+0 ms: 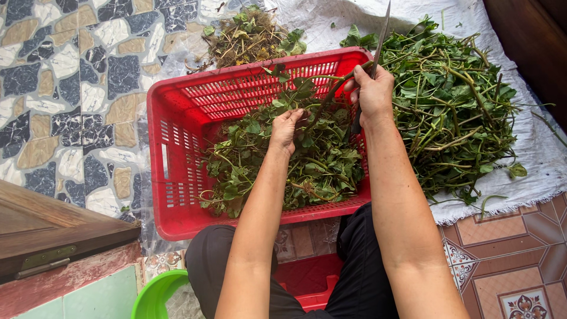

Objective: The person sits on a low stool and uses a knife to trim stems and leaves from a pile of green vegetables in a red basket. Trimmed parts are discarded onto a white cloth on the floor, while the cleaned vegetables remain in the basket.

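Note:
A red plastic crate point(177, 127) sits on the floor in front of me, half filled with green leafy vines point(307, 162). My left hand point(285, 130) is closed around a leafy stem over the crate. My right hand point(372, 94) grips a knife point(381, 38), blade pointing away from me, and also touches the same green stem point(331, 91), which bends across between both hands.
A big heap of uncut vines point(455, 106) lies on a white sack point(531, 147) at the right. A pile of dry roots and scraps point(245, 38) lies behind the crate. A green basin point(155, 295) and a wooden board point(53, 230) are at lower left.

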